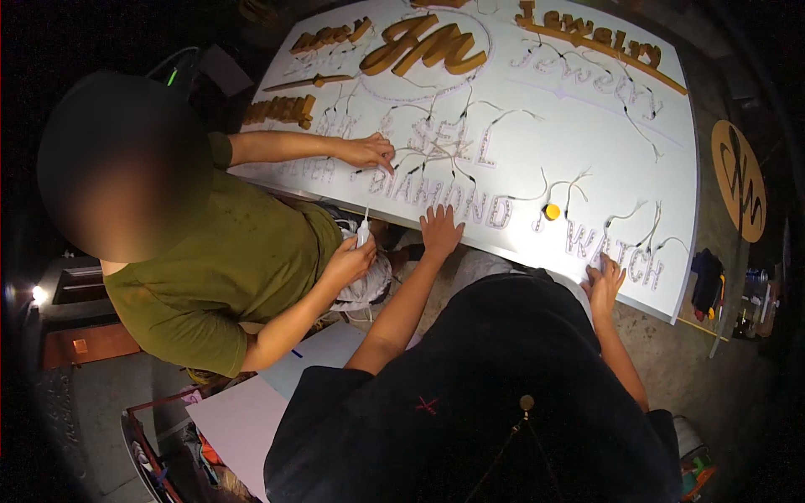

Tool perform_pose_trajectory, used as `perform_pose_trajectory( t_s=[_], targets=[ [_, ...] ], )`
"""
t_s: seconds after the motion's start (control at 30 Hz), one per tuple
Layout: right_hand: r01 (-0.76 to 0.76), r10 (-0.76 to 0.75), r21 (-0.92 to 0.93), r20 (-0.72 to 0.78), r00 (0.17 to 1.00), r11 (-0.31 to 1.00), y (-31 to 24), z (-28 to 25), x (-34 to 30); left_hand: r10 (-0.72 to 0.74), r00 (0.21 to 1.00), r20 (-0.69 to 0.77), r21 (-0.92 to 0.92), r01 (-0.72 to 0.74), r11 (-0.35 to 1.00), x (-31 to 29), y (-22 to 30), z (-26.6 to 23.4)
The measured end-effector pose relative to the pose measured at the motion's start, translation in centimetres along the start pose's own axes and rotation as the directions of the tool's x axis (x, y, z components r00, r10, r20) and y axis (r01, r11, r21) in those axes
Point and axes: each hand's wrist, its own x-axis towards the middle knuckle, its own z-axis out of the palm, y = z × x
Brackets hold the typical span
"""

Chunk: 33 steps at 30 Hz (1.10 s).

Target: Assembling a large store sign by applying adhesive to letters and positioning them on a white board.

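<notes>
A large white sign board [608,163] lies in front of me, with rows of small light strips shaped into letters. My left hand [442,230] rests on the board's near edge, fingers spread, below one row of lit letters [419,189]. My right hand [605,285] is at the lower right row of letters [641,264], its fingertips touching or just beside one letter; I see nothing held in it. Thin wires [654,239] with loose ends rise from the letters. A round yellow object [553,212] sits on the board between my hands.
At my left a person in a green shirt [243,260] reaches one hand [366,152] onto the board and holds a white thin-nozzled tool [363,230] in the other. Gold raised letters [428,46] lie at the far side. A round gold-and-black sign [738,180] stands beyond the right edge.
</notes>
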Motion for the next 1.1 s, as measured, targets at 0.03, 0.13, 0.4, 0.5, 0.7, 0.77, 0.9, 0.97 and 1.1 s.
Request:
perform_pose_trajectory(
  t_s=[0.03, 0.13, 0.4, 0.5, 0.7, 0.77, 0.9, 0.97, 1.1],
  targets=[
    [0.006, -0.006, 0.007, -0.015, 1.000, 1.000, 0.1, -0.1, -0.2, 0.007, 1.000, 0.027, -0.012, -0.006, 1.000, -0.1, -0.2, 0.1],
    [0.037, -0.036, 0.013, -0.086, 0.996, 0.999, 0.0, -0.1, -0.5, 0.040, 0.997, -0.060, 0.013, -0.039, 0.999, -0.1, -0.4, 0.4],
    [0.015, -0.013, 0.017, -0.087, 0.996, 1.000, 0.2, 0.3, -1.1, 0.021, 1.000, -0.017, -0.027, -0.022, 0.999, 0.2, 0.0, -0.4],
    [0.011, -0.008, 0.034, -0.094, 0.996, 0.999, -0.3, -0.2, -1.0, 0.023, 1.000, -0.014, 0.000, -0.023, 1.000, 0.3, 0.2, -0.7],
    [0.025, -0.025, 0.001, -0.030, 0.999, 1.000, -0.4, -0.8, -0.7, -0.053, 0.986, 0.156, -0.006, 0.055, 0.998, 1.4, 0.9, -1.3],
    [0.059, -0.059, 0.002, -0.045, 0.997, 0.998, -0.3, -0.7, -0.8, -0.080, 0.972, 0.219, -0.006, 0.084, 0.996, 1.7, 1.0, -1.6],
    [0.062, -0.063, -0.032, -0.037, 0.997, 0.998, 0.3, 0.3, -0.7, -0.088, 0.975, 0.205, -0.030, 0.096, 0.995, 1.8, 1.1, -1.9],
    [0.055, -0.056, -0.072, -0.022, 0.998, 0.996, 0.1, 0.4, -0.7, -0.086, 0.965, 0.246, 0.033, 0.080, 0.996, 1.6, 1.0, -2.1],
    [0.050, -0.049, -0.111, 0.007, 0.999, 0.993, -0.5, -0.1, -0.4, -0.085, 0.953, 0.291, -0.085, 0.114, 0.990, 1.5, 0.6, -3.1]
  ],
)
